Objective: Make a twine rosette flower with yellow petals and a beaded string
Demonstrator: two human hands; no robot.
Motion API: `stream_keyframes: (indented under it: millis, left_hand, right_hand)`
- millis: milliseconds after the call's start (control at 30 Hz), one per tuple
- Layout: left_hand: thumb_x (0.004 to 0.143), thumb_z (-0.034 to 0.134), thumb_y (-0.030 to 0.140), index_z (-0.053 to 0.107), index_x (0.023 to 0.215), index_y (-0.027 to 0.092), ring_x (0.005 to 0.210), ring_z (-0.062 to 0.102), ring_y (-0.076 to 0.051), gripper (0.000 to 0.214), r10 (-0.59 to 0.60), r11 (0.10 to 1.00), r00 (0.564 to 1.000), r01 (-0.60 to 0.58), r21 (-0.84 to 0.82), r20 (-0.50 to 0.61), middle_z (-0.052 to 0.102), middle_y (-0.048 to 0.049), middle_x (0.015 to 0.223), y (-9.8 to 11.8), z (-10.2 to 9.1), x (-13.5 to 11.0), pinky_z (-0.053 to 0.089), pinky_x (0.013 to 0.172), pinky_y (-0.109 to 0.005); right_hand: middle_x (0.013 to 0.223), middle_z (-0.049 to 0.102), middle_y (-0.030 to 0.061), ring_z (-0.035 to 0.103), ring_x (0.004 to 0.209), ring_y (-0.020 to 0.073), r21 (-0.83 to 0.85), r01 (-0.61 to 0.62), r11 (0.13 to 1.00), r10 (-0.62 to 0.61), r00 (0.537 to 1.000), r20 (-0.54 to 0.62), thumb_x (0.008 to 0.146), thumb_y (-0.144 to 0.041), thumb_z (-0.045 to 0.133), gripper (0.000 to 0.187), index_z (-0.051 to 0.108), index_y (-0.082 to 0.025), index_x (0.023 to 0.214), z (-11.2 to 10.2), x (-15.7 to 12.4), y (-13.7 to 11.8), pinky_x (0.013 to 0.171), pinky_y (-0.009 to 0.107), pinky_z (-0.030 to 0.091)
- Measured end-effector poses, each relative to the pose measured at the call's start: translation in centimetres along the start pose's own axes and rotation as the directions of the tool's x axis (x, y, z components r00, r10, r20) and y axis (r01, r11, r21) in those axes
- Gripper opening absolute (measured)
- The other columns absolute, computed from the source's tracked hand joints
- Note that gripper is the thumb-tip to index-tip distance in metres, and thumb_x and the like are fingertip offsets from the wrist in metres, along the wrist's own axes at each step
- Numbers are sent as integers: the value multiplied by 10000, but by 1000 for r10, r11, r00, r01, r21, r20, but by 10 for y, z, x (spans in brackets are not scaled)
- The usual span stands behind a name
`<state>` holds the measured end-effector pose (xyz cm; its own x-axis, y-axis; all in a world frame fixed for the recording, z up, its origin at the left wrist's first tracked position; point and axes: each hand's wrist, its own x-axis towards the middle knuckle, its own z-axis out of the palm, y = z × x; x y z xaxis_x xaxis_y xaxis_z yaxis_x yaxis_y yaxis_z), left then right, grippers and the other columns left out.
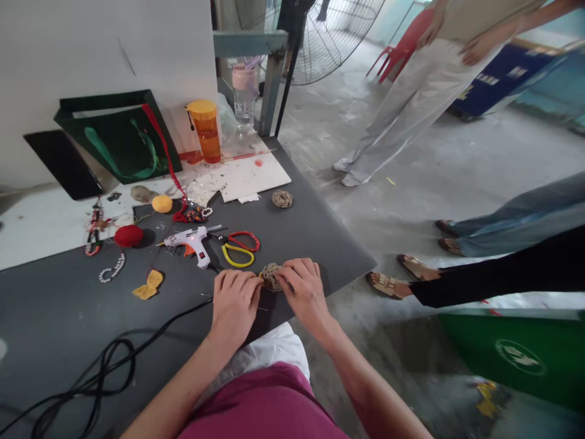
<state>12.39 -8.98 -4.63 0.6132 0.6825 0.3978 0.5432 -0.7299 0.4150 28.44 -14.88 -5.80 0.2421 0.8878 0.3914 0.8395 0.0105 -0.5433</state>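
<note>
Left arm: bare, comes up from the bottom edge and leans to the right toward the middle.
Left hand (pixel 234 300): palm down, back of the hand facing up, low over the worktop (pixel 68 317).
Left fingers (pixel 247 281): bent and close together, tips pointing up and to the right, toward the other hand.
Right arm: bare, comes up from the lower right and leans to the left.
Right hand (pixel 305 288): palm down, wrist a little bent.
Right fingers (pixel 299 267): curled, tips pointing left.
Both hands: side by side, very near each other, fingertips almost meeting.
</note>
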Motion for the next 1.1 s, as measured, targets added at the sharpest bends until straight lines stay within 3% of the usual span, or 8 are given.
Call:
stream_keyframes:
  millis: [200,300,367,467,567,700,933,1100]
  left_hand:
    - [923,526,166,672,911,211,813,613,-210,153,-20,1000,1000,19,19,11,743,-35,874,-5,2,2,432,801,-383]
    - [919,527,169,670,958,187,834,620,-210,150,-39,999,999,39,-10,22,735,-58,911,-9,4,7,460,780,-344]
    - [922,510,156,669,987,184,850,635,-195,173,-79,994,996,82,-69,50,726,-56,926,-11,5,14,472,779,-309]
    - [932,507,192,678,979,220,720,651,-153,179,-205,966,962,229,-122,181,717,-3,813,-10,3,26,452,649,-247]
    - [950,496,308,691,864,225,598,622,-157,229,-326,936,901,350,-36,287,671,17,643,-7,0,37,391,556,-246]
    - [920,555,278,680,1015,203,859,636,-208,174,-145,983,945,172,-68,293,701,-39,881,-3,1,41,462,769,-317]
    - [835,675,265,648,1164,211,968,582,-257,334,22,991,934,28,-134,355,642,-74,1019,-6,11,31,488,855,-426]
    - [908,563,190,678,1015,183,797,630,-182,157,-82,956,994,100,-275,76,671,-44,855,-8,2,27,517,745,-328]
  right_hand:
    - [752,639,29,571,715,171,248,-200,948,208,978,-5,940,-277,514,191,585,-211,775,-31,-1,0,655,290,466]
    - [710,638,16,591,685,164,355,-278,892,145,922,359,901,-378,557,277,601,-216,681,-63,-9,3,633,277,473]
    - [617,631,-14,579,594,147,295,-275,915,31,778,628,887,-383,578,299,634,-225,640,-75,-17,6,556,255,436]
    - [489,537,-41,471,454,118,72,-281,957,209,840,500,860,-351,614,309,610,-214,584,-70,-25,8,449,238,335]
    - [670,620,-3,555,579,149,26,-257,966,241,934,265,871,-282,585,114,671,-212,846,-47,-26,9,545,264,436]
    - [793,629,40,582,738,215,-75,-225,971,234,963,134,851,-217,600,106,648,-212,946,-19,-21,12,680,346,479]
    - [759,615,36,563,734,200,194,-320,927,292,943,161,860,-226,590,139,623,-222,725,-41,-14,9,677,328,447]
    - [598,585,12,537,580,169,670,-437,600,136,881,453,809,-395,665,282,591,-219,601,-96,-23,4,544,290,420]
